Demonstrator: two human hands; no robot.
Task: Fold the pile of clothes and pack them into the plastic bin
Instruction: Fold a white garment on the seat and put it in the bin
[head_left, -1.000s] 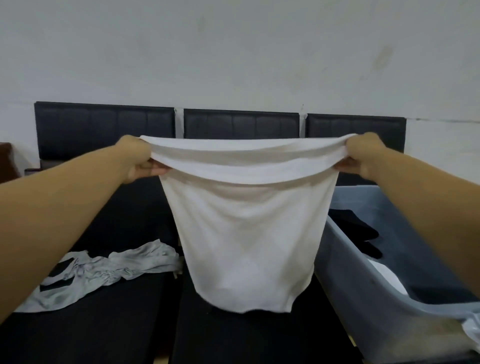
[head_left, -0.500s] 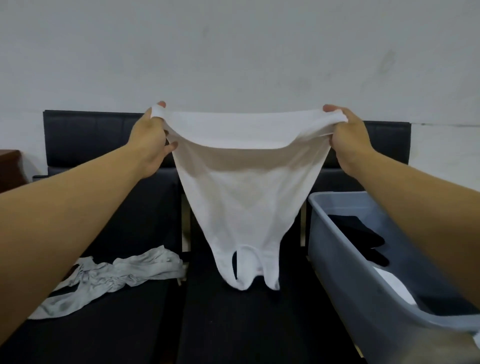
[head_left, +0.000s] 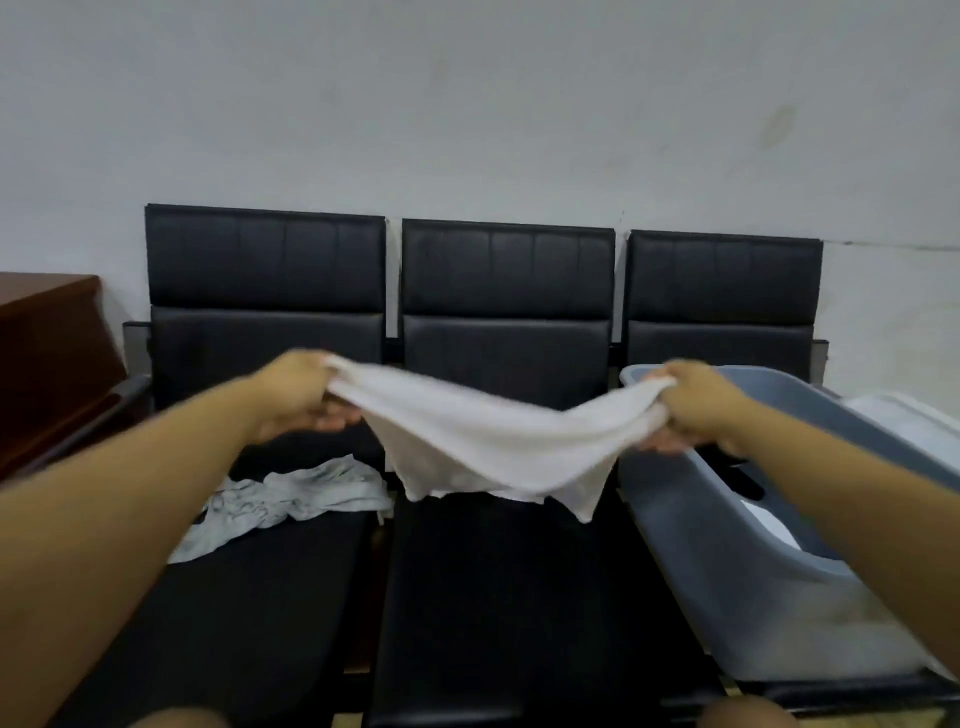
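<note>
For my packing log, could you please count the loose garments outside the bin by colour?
White garment, held by left hand and right hand: 1
Pale grey garment, on the left seat: 1
Total: 2

garment (head_left: 488, 447) between both grips: plain white | cloth (head_left: 296, 496) below left grip: pale grey | bin (head_left: 691, 525) under right grip: grey-blue | seats (head_left: 509, 597): black

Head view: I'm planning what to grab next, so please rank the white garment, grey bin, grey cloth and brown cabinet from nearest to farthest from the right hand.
1. White garment: gripped by the right hand.
2. Grey bin: just below it, on the right seat.
3. Grey cloth: left seat.
4. Brown cabinet: far left.
</note>
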